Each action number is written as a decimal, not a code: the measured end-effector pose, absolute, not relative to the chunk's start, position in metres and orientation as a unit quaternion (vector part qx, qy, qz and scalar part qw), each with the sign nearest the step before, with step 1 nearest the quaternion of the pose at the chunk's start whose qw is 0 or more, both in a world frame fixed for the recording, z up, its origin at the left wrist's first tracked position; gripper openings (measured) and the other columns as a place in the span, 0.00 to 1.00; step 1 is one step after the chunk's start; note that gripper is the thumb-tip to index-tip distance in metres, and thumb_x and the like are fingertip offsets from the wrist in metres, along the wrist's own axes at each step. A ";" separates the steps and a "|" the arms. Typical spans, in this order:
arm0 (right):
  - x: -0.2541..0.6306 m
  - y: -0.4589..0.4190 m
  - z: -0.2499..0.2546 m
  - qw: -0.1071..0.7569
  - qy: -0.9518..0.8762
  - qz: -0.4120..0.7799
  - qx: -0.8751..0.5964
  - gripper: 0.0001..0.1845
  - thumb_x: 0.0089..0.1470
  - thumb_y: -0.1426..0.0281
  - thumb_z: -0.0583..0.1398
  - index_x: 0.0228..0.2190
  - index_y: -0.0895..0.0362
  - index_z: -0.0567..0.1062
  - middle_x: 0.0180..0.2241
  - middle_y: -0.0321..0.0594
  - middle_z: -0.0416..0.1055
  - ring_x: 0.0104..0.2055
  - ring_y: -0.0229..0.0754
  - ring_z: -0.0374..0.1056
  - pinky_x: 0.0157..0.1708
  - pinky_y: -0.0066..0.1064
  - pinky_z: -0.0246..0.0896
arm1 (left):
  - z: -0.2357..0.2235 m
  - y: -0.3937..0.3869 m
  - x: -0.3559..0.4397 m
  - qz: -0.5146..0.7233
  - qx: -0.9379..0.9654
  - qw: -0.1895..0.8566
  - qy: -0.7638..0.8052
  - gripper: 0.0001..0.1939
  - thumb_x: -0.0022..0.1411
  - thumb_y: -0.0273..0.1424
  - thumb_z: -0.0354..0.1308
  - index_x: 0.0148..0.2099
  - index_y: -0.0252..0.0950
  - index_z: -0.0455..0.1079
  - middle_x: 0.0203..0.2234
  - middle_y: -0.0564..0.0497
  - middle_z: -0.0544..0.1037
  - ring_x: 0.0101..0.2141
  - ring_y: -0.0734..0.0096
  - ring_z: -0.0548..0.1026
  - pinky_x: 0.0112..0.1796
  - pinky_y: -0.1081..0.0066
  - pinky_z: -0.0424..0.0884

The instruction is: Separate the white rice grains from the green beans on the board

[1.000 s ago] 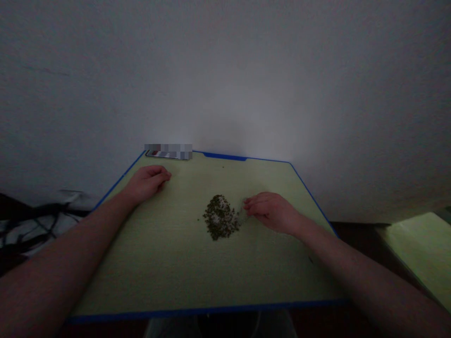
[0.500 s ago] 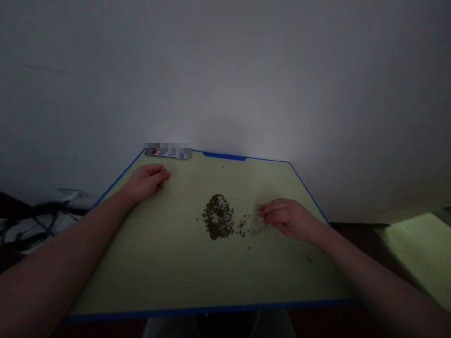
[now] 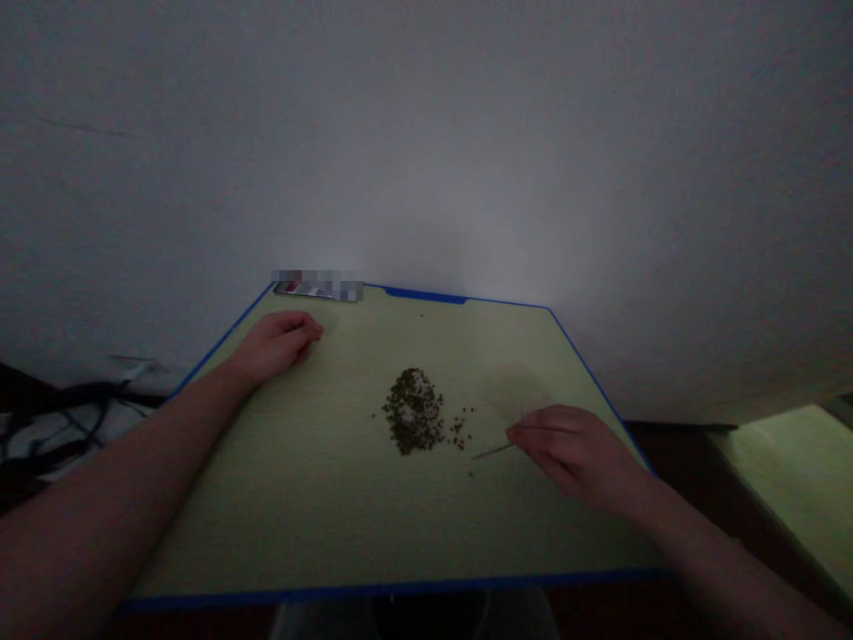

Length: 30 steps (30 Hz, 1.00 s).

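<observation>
My right hand (image 3: 577, 453) is closed around a thin, pointed, grey tool (image 3: 491, 452). Its tip points left, low over the table or touching it; I cannot tell which. A heap of small dark grains mixed with whitish bits (image 3: 413, 413) lies left of that tip. Several loose grains (image 3: 457, 428) are scattered between the heap and the tool. On the left side of the table rests my left hand (image 3: 280, 342), its fingers curled together; whether anything is in them is hidden.
The pale yellow table (image 3: 320, 498) has a blue edge and stands against a grey wall (image 3: 426, 133). At its back left corner lies a phone-like flat thing (image 3: 316, 289), partly blurred out. Dark cables (image 3: 86, 400) lie left of the table.
My right hand has moved right and a little toward me, away from the heap. The tool was a smear before and now shows as a clear thin line. My left hand stays put.
</observation>
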State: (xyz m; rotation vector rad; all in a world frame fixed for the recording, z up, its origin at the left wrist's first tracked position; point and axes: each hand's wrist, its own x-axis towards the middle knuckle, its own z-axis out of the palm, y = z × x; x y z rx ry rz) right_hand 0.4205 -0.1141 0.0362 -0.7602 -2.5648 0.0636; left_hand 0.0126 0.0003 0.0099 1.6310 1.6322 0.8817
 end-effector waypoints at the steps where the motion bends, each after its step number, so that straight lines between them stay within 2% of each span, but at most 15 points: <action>1: 0.417 -0.118 0.039 0.240 -0.926 -0.011 -0.290 0.13 0.60 0.77 0.56 0.44 0.55 0.76 0.37 0.41 0.80 0.37 0.42 0.76 0.37 0.36 0.73 | 0.010 0.000 0.013 0.334 0.627 0.328 0.623 0.12 0.55 0.36 0.54 0.24 0.36 0.63 0.12 0.58 0.64 0.18 0.76 0.61 0.24 0.72 0.57; 3: 0.407 -0.127 0.045 0.255 -0.910 -0.042 -0.323 0.14 0.59 0.76 0.56 0.46 0.55 0.76 0.37 0.42 0.80 0.36 0.43 0.76 0.36 0.36 0.73 | 0.010 -0.001 0.013 0.333 0.631 0.330 0.619 0.12 0.56 0.36 0.54 0.24 0.36 0.63 0.12 0.58 0.64 0.18 0.76 0.61 0.24 0.72 0.57; 6: 0.392 -0.141 0.051 0.267 -0.880 -0.014 -0.394 0.15 0.59 0.75 0.55 0.45 0.55 0.77 0.36 0.42 0.80 0.34 0.42 0.76 0.34 0.33 0.74 | 0.012 -0.001 0.014 0.340 0.624 0.337 0.618 0.11 0.55 0.36 0.54 0.25 0.35 0.64 0.12 0.58 0.64 0.18 0.76 0.61 0.24 0.72 0.57; 12: 0.382 -0.149 0.030 0.263 -0.843 0.000 -0.469 0.14 0.60 0.74 0.53 0.40 0.55 0.79 0.34 0.40 0.80 0.32 0.43 0.77 0.35 0.35 0.76 | 0.015 -0.003 0.017 0.340 0.619 0.334 0.625 0.12 0.54 0.36 0.54 0.23 0.36 0.63 0.12 0.58 0.64 0.17 0.76 0.60 0.23 0.72 0.57; 16: 0.382 -0.143 0.018 0.256 -0.844 -0.001 -0.472 0.15 0.60 0.74 0.52 0.40 0.56 0.79 0.35 0.43 0.80 0.33 0.44 0.77 0.35 0.37 0.76 | 0.012 -0.001 0.015 0.342 0.613 0.331 0.631 0.12 0.53 0.37 0.55 0.23 0.37 0.64 0.12 0.58 0.64 0.16 0.76 0.61 0.22 0.72 0.57; 24: 0.376 -0.159 0.018 0.282 -0.858 0.023 -0.428 0.14 0.60 0.75 0.53 0.40 0.56 0.78 0.34 0.41 0.80 0.32 0.42 0.77 0.34 0.34 0.76 | 0.012 -0.001 0.014 0.337 0.622 0.334 0.622 0.12 0.55 0.36 0.54 0.23 0.36 0.63 0.12 0.58 0.64 0.17 0.77 0.60 0.23 0.72 0.57; 30: 0.376 -0.168 0.010 0.286 -0.840 0.023 -0.461 0.13 0.59 0.74 0.54 0.39 0.55 0.77 0.32 0.40 0.80 0.30 0.42 0.76 0.31 0.34 0.75 | 0.010 0.000 0.013 0.334 0.617 0.340 0.627 0.11 0.55 0.35 0.54 0.24 0.36 0.64 0.12 0.59 0.63 0.17 0.77 0.60 0.22 0.72 0.56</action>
